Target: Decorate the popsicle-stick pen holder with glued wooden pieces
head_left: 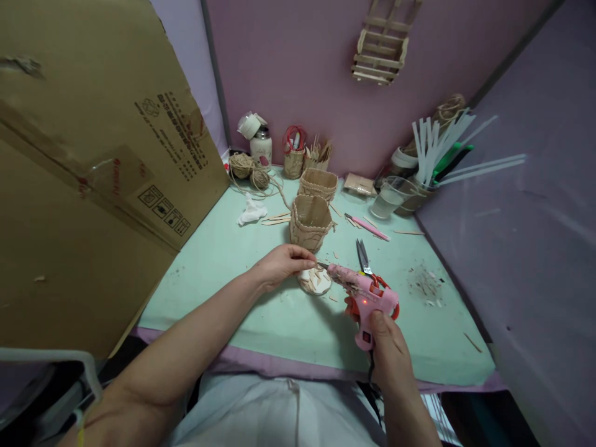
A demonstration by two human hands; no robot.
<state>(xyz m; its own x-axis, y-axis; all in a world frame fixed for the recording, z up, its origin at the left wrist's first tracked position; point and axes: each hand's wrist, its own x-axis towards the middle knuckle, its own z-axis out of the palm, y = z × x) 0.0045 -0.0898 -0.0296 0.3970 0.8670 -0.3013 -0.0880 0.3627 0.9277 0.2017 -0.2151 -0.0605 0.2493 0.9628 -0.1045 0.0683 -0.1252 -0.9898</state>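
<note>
My right hand is wrapped round the grip of a pink hot glue gun with a small orange light on its side. The nozzle points left, at the fingertips of my left hand. Those fingers are pinched together on something too small to make out. Just below the nozzle lies a round white disc with thin wood chips on it. Beyond my left hand stands a woven-looking basket with wavy trim, and a second basket is behind it. Red-handled scissors lie partly hidden behind the gun.
A big cardboard box walls off the left side. At the back are twine balls, a white jar and a pot of sticks. Pink tweezers, a plastic cup, white glue sticks and scraps are to the right.
</note>
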